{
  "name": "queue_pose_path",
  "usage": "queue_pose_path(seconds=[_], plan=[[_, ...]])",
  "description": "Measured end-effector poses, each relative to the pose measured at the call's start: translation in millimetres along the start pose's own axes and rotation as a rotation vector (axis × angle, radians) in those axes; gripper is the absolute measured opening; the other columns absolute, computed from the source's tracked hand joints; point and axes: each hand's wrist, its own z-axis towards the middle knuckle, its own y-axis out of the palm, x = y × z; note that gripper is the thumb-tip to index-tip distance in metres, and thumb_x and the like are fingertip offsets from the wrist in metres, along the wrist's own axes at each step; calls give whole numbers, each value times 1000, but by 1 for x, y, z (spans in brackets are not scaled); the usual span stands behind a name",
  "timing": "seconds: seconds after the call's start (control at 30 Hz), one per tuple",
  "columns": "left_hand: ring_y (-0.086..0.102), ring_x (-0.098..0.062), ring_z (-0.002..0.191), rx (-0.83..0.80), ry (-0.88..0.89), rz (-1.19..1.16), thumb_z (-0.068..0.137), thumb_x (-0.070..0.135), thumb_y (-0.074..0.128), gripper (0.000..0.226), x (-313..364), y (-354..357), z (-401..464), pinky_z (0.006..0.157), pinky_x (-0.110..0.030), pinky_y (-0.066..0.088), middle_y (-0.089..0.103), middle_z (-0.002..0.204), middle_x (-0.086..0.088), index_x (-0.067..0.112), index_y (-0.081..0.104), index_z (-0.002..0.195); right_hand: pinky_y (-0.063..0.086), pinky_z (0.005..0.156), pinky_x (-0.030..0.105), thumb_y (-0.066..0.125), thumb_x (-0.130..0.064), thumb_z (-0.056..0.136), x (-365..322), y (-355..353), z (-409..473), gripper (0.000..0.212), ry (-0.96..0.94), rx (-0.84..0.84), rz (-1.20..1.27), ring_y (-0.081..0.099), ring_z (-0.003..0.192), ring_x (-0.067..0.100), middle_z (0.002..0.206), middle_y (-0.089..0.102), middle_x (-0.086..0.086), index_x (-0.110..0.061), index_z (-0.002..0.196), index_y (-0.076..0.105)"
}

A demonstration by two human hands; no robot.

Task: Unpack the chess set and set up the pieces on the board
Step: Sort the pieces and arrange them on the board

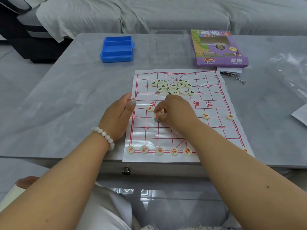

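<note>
Chess pieces first: my red ones are going down on the near half of the paper board [221, 97], and I've got a few of them under my right hand [172, 112] right now, on the soldier row left of centre. My fingertips [156, 119] are curled down over those discs [157, 115], pinching at them; how many I'm holding I can't tell, my own knuckles hide them. One red soldier [149, 109] sits loose just beside that pinch, two more [205, 116] wait out to the right, and the back row [159, 150] along the near edge is partly filled. Black pieces [172, 87] are heaped on the far half, not sorted yet.

To do this well, I'd say: set each disc square on a line crossing, character up, and let go cleanly so the thin sheet doesn't drag. It looks light and creased, so my left hand [118, 115] matters. That one rests on the table [66, 90] at the board's left edge, fingers relaxed, thumb reaching the border, holding nothing. My right forearm crosses low over the near right corner, wrist bent down.

Blue box [117, 48] stands open at the back.
</note>
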Motion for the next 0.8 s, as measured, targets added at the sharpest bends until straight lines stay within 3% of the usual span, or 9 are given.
queue_pose_path(seconds=[0.17,0.23,0.3,0.37,0.43,0.47,0.53,0.67,0.8], plan=[[45,-18,126,6,-2,-34,97,43,22,49,-2,1,0,93,-19,26,48,139,1,21,39,138,41,83,30,66,-46,80,-8,-4,11,35,3,80,3,53,103,18,110,60,-1,-27,109,66],[42,-8,121,19,-4,-52,98,39,22,47,-2,1,0,94,-16,23,48,136,5,21,40,138,42,83,31,66,-48,80,-13,-2,18,36,23,69,-41,53,105,21,111,60,1,-25,108,66],[36,3,110,29,8,-67,99,38,20,46,-2,1,-1,91,-3,20,46,126,14,21,44,135,44,82,33,65,-47,81,-17,0,23,36,31,54,-80,54,103,23,109,61,3,-21,106,66],[36,14,99,32,15,-80,98,38,19,47,-1,-2,-2,76,12,20,39,115,25,21,49,130,45,82,33,65,-44,82,-19,1,26,35,29,46,-93,54,102,23,107,61,4,-18,106,66],[39,24,92,41,4,-109,99,37,18,48,-2,-3,-2,73,14,18,39,112,33,19,52,128,45,81,34,65,-42,82,-24,1,25,33,-6,50,-81,54,101,23,107,60,3,-19,106,67],[41,23,99,49,-5,-117,99,37,17,50,-3,-3,-1,80,12,16,42,118,31,18,52,128,45,82,33,65,-42,82,-28,2,24,32,-31,53,-59,54,101,22,106,60,3,-21,106,67],[41,7,116,66,-16,-116,99,39,17,53,-6,-2,0,89,5,17,46,130,18,17,51,131,44,84,33,66,-43,81,-37,4,21,31,-82,54,-22,53,102,21,106,59,1,-24,106,67],[34,6,108,61,-3,-164,100,34,19,48,-3,-3,0,71,16,17,39,115,23,15,52,130,42,86,33,64,-45,82,-47,13,19,29,-153,55,-29,53,103,21,105,58,0,-27,105,66],[37,13,95,59,-1,-158,101,33,19,47,-1,-3,-1,67,16,19,38,109,26,14,54,127,43,89,34,64,-46,82,-38,5,19,33,-133,25,-16,53,105,19,108,59,0,-28,109,65]])
